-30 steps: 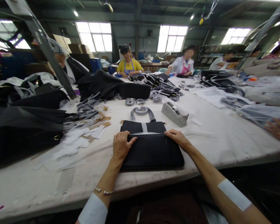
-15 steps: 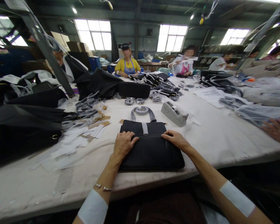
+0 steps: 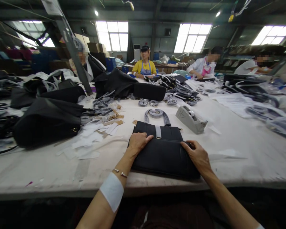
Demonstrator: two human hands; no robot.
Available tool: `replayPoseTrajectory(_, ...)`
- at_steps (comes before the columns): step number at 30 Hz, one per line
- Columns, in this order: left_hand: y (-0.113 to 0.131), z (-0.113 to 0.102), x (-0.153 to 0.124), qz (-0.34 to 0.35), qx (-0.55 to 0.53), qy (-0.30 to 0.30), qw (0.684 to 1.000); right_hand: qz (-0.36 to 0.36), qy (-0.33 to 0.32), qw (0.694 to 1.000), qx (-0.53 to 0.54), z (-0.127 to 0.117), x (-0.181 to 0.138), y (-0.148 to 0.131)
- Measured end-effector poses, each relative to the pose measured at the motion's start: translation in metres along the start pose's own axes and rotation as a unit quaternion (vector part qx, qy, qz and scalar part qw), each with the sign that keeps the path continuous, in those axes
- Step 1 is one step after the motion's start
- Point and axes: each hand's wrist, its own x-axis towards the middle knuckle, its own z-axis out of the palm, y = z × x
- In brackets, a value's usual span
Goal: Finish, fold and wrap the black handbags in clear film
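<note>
A black handbag (image 3: 165, 157) lies flat at the table's front edge, with a pale wrapped strip (image 3: 158, 132) across its upper middle. Its wrapped handle (image 3: 166, 119) extends away from me around a coiled strap (image 3: 155, 113). My left hand (image 3: 140, 142) grips the bag's left side, thumb on top and fingers curled at the edge. On the right side, my right hand (image 3: 197, 154) holds the edge with its thumb on the upper face; the fingertips below are hidden. A grey tape dispenser (image 3: 192, 120) stands beyond my right hand.
Paper slips and tags (image 3: 90, 140) lie left of the bag, near a larger black bag (image 3: 47, 122). Farther back are black pieces (image 3: 149, 91) and wrapped straps (image 3: 171, 100). A metal post (image 3: 77, 57) rises at left. Several people sit across the table.
My right hand has slid outward and down to the bag's right edge. The bag is turned slightly. The view has swung left, and another person's hand at far right is out of view.
</note>
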Motion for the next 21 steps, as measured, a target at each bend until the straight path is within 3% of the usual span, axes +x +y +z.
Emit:
replayPoseTrajectory(3, -0.012, -0.001, -0.007, 0.018, -0.040, 0.010, 0.999, -0.014, 0.027, 0.999, -0.018, 0.003, -0.002, 0.004)
replayPoseTrajectory(8, -0.037, 0.002, -0.026, -0.009, -0.044, 0.135, 0.990, -0.039, 0.070, 0.996, -0.044, 0.006, -0.004, 0.003)
replayPoseTrajectory(12, -0.043, 0.008, -0.031, 0.008, -0.075, 0.179, 0.981, -0.038, 0.067, 0.997, -0.004, 0.006, -0.006, 0.002)
replayPoseTrajectory(16, -0.041, 0.008, -0.031, 0.005, -0.126, 0.178, 0.976, -0.019, 0.078, 0.996, 0.045, 0.006, -0.008, 0.000)
replayPoseTrajectory(21, -0.037, 0.004, -0.028, -0.052, -0.107, 0.130, 0.984, 0.002, 0.071, 0.995, 0.068, 0.006, -0.007, 0.000)
